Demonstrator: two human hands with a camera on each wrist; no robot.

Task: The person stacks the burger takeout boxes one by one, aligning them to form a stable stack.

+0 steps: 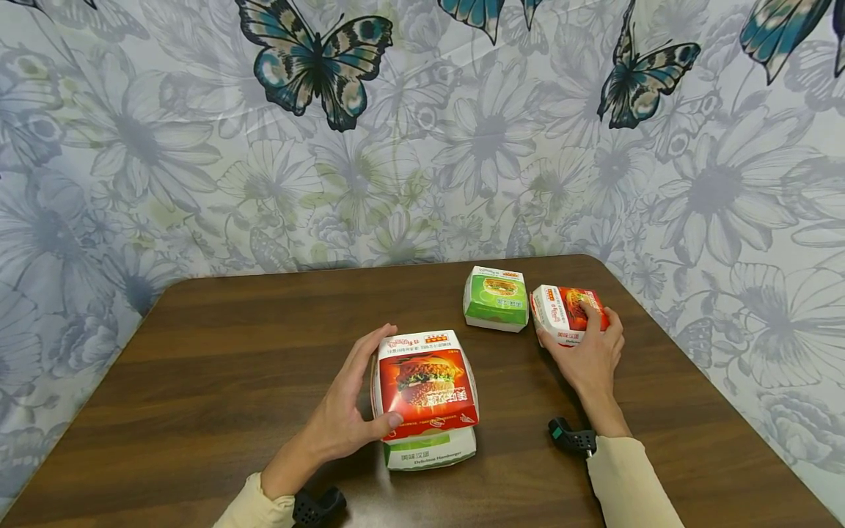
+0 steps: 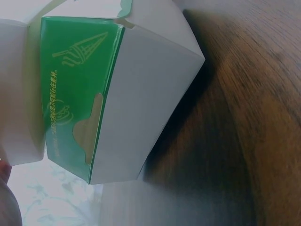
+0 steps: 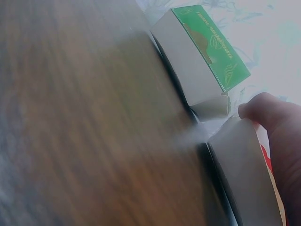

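A red hamburger box [image 1: 429,385] sits on top of a green hamburger box [image 1: 432,449] near the front middle of the table. My left hand [image 1: 338,419] grips the red box from its left side, thumb at the front edge and fingers towards the back. In the left wrist view the green box [image 2: 77,80] stands on the wood, with the upper box [image 2: 19,94] against it. Farther right, my right hand [image 1: 590,358] holds a second red hamburger box [image 1: 561,312] between thumb and fingers. Just left of it stands another green hamburger box [image 1: 496,299].
The brown wooden table [image 1: 218,381] has its back edge against a flower-and-butterfly cloth [image 1: 488,139]. Black bands [image 1: 573,438] are on both wrists. The table's right edge slopes close past the right hand.
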